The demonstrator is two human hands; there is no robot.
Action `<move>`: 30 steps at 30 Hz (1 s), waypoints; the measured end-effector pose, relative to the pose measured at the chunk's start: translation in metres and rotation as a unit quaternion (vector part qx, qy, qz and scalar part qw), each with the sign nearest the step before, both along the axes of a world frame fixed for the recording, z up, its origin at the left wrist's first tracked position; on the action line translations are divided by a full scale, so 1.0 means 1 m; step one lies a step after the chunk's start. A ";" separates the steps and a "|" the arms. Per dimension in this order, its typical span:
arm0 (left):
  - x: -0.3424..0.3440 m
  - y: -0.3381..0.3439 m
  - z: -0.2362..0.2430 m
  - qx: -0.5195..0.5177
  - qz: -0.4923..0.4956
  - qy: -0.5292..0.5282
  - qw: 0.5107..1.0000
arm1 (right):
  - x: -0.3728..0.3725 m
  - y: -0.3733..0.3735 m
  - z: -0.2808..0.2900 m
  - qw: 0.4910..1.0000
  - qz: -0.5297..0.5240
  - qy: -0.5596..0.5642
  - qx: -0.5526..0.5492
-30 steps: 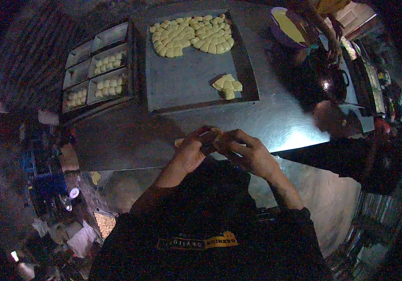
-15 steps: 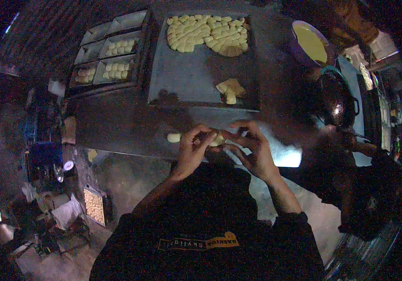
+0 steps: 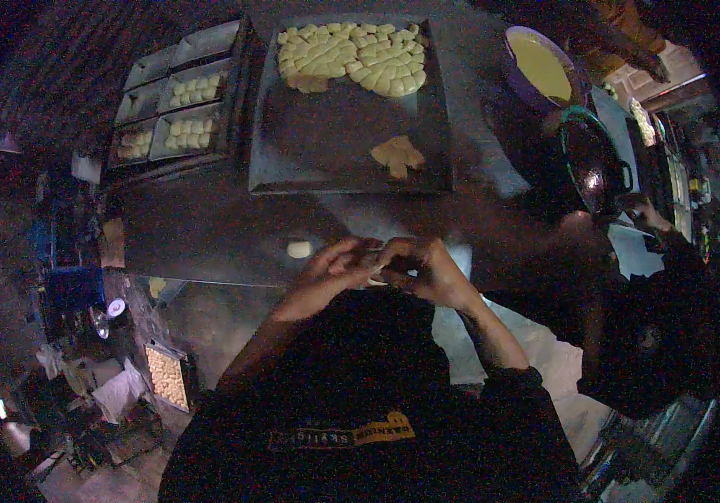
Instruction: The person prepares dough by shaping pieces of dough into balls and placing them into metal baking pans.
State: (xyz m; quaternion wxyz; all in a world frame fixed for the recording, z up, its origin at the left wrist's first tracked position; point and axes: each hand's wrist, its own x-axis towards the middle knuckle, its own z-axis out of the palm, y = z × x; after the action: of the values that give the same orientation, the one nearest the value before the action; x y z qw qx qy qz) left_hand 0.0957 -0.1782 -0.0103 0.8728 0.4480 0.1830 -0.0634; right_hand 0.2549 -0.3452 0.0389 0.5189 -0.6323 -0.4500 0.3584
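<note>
My left hand [image 3: 330,272] and my right hand [image 3: 428,272] meet at the near edge of the table, their fingers closed around one small piece of dough [image 3: 376,282]. Only a pale sliver of that dough shows between the fingers. A short, rounded dough piece [image 3: 299,249] lies on the tabletop just left of my left hand. Beyond my hands, a large dark tray [image 3: 309,151] carries many pale dough pieces [image 3: 322,54] packed at its far end. Nearer on the same tray sits a small separate clump of dough [image 3: 397,155].
At the far left stand joined rectangular pans [image 3: 143,111], several holding dough pieces. A purple basin [image 3: 544,71] of yellow contents and a dark handled pan [image 3: 593,168] are at the right. Another person's hand [image 3: 649,214] is beside that pan. A filled tray [image 3: 167,375] leans low at left.
My hands have come closer together and turned, so the dough between them is now mostly covered. The whole view has shifted slightly, and shadows on the tray have moved.
</note>
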 end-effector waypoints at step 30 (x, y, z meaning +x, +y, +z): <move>-0.058 0.124 -0.098 0.529 0.029 -0.110 0.841 | -0.071 0.144 -0.118 0.982 -0.098 -0.090 -0.131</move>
State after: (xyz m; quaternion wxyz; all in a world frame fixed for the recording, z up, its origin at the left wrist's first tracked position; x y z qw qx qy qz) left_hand 0.0373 -0.0540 -0.1081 0.5187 0.8402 0.1049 0.1182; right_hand 0.1839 -0.2011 -0.0788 0.4217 -0.7653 -0.3802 0.3031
